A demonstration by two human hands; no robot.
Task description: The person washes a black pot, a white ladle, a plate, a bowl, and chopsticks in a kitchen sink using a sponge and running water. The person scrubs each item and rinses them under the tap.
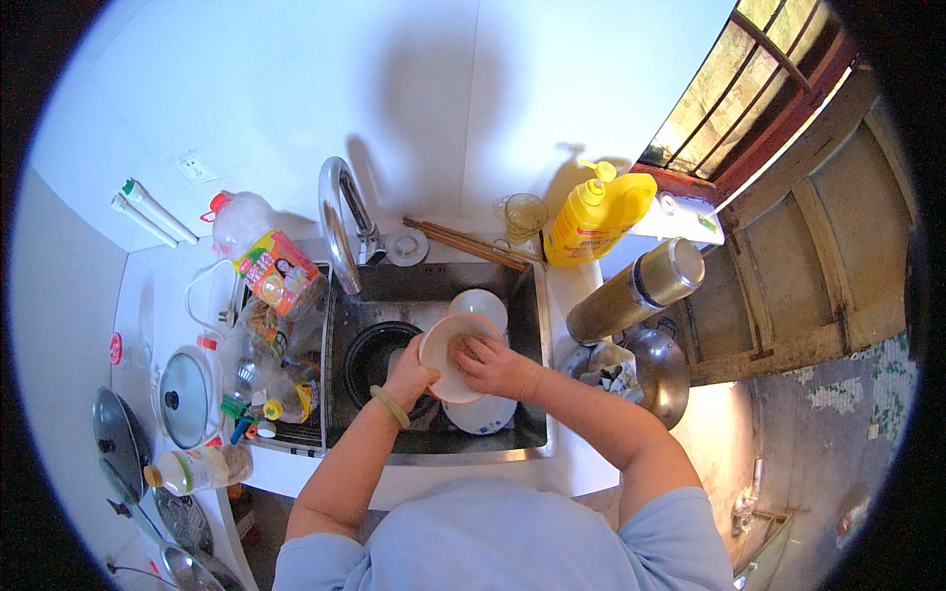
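Observation:
My left hand (411,375), with a pale bangle at the wrist, grips the rim of a white bowl with an orange edge (437,341). The bowl is tilted over the stainless steel sink (347,443). Inside it, my right hand (488,363) presses something brownish, mostly hidden by the fingers, against the bowl's wall. Below the bowl lies a white plate with blue marks (480,417), and another white dish (479,301) shows behind it. A black round pan (362,362) sits in the sink at the left, partly behind my left hand.
A chrome faucet (340,221) arches over the sink's back left. Wooden chopsticks (473,245) and a glass (525,216) stand behind. At right are a yellow pump bottle (584,229), a thermos flask (628,295) and a metal wok (658,377). Plastic bottles (277,270) and a glass lid (185,402) occupy the left.

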